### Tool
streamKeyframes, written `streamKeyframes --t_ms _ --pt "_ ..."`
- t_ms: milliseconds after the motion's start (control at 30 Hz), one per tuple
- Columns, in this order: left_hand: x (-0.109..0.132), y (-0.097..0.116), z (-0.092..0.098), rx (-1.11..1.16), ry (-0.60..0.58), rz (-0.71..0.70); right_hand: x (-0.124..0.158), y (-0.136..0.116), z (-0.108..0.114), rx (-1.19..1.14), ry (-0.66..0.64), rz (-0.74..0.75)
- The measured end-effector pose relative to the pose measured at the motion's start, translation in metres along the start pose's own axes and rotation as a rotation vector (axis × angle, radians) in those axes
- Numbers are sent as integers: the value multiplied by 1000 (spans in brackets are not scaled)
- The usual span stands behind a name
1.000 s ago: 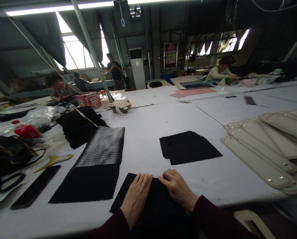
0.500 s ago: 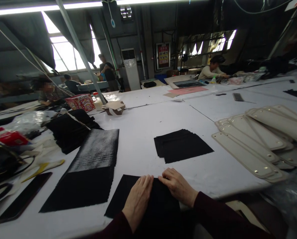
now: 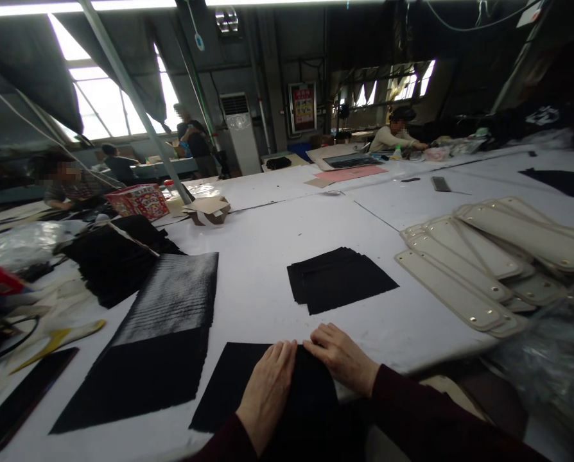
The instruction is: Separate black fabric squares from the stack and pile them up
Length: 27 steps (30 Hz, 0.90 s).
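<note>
My left hand [image 3: 268, 388] lies flat, fingers together, on a black fabric piece [image 3: 229, 385] at the near edge of the white table [image 3: 268, 256]. My right hand [image 3: 339, 356] rests beside it on the same piece, its fingertips curled at the far edge of the fabric. A fanned row of black pieces [image 3: 156, 333] lies to the left. A small stack of black pieces [image 3: 338, 279] lies ahead on the table.
Cream padded strips with rivets [image 3: 479, 263] are piled at right. A heap of black fabric [image 3: 113, 256], plastic bags and a phone [image 3: 17, 404] sit at left. A red box [image 3: 137, 200] and cardboard box [image 3: 207, 208] stand farther back. Other people work at distant tables.
The view has swung to the right. Both hands stay on the black piece in nearly the same pose.
</note>
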<state>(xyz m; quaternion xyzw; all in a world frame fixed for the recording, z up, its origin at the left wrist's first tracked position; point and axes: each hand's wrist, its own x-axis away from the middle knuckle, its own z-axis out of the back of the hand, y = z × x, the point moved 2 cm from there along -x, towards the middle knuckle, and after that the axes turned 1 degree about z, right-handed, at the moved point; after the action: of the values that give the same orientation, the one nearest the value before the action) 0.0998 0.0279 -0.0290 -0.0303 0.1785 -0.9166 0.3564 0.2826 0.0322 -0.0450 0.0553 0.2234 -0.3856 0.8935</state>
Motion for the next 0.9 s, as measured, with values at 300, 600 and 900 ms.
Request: streamKeyframes --t_ms 300,600,900 --pt "-2 11 -3 -55 45 2 5 -1 10 138 18 41" --pt "-5 11 -17 -39 108 -65 11 -7 16 291 10 58" --pt "-9 8 -18 -45 125 -123 15 -7 14 286 -12 22"
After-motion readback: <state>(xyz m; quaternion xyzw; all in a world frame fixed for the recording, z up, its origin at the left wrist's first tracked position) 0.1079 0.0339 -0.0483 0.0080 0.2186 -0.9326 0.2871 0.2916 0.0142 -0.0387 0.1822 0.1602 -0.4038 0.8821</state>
